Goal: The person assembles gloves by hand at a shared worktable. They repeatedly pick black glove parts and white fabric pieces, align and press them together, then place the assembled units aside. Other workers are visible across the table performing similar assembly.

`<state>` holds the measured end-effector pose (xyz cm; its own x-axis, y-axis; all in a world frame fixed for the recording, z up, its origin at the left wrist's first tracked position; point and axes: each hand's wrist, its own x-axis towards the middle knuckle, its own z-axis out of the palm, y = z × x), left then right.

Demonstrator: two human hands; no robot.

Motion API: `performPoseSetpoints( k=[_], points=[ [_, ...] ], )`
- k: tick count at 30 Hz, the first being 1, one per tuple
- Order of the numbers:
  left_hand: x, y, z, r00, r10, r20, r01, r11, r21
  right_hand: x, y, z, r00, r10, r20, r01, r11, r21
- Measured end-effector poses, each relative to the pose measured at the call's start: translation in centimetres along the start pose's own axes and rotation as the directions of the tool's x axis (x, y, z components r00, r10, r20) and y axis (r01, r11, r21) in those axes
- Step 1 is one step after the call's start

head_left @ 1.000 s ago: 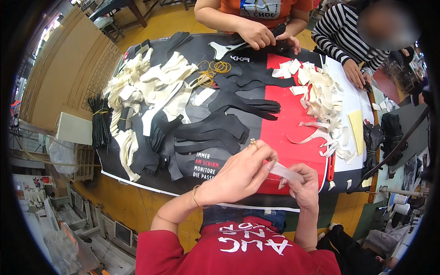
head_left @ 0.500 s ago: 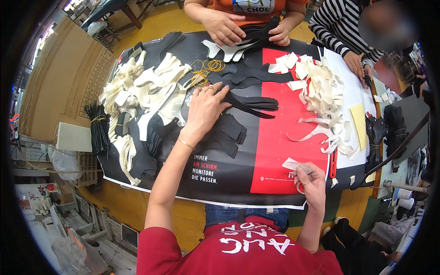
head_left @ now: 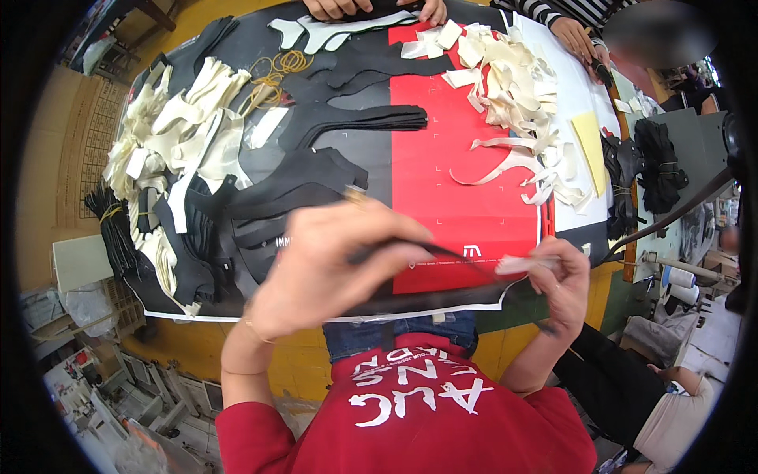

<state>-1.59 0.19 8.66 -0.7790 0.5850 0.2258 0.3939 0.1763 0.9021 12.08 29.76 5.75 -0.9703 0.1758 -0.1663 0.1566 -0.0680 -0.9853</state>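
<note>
**Black strip in hand, many pieces loose**

The left hand [head_left: 335,257], blurred, is nearly closed, pinching a black strip [head_left: 452,253] at the centre of the frame. The right hand [head_left: 562,284], right of centre and lower, is half curled and pinches a white strip [head_left: 517,265]; the black strip runs toward it, but contact between the two is unclear. This piece looks only part-way handled. Black pieces [head_left: 355,117] lie loose in the upper middle and cream pieces [head_left: 209,87] heap at the upper left, so much seems left. Cream scraps [head_left: 513,87], upper right, may come from finished work; a tied black bundle [head_left: 104,209], far left, looks done.
</note>
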Motion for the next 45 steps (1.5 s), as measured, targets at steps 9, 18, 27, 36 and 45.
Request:
performPoseSetpoints(
  k=[9,18,27,36,45],
  points=[
    [-1.6,-5.6,7.8,0.990,-0.026,-0.142,0.088,0.889,0.450,-0.4,-2.2,1.2,0.987,0.103,0.120,-0.069,0.965,-0.253],
    [-9.6,-5.1,6.9,0.988,-0.049,-0.146,0.132,0.762,0.634,5.3,0.3,8.3,0.917,0.133,0.377,0.075,0.869,-0.488],
    [-11.7,-7.3,8.6,0.994,0.014,-0.107,0.066,0.702,0.709,10.4,1.2,8.5,0.792,0.175,0.584,0.211,0.820,-0.532],
    [-12.7,-8.6,8.2,0.993,0.078,-0.087,0.005,0.720,0.694,10.7,2.1,9.4,0.773,0.224,0.594,0.220,0.783,-0.581],
    [-12.4,-8.4,8.2,0.992,0.069,-0.104,0.017,0.752,0.659,11.1,1.8,9.9,0.777,0.211,0.594,0.252,0.759,-0.600]
  ],
)
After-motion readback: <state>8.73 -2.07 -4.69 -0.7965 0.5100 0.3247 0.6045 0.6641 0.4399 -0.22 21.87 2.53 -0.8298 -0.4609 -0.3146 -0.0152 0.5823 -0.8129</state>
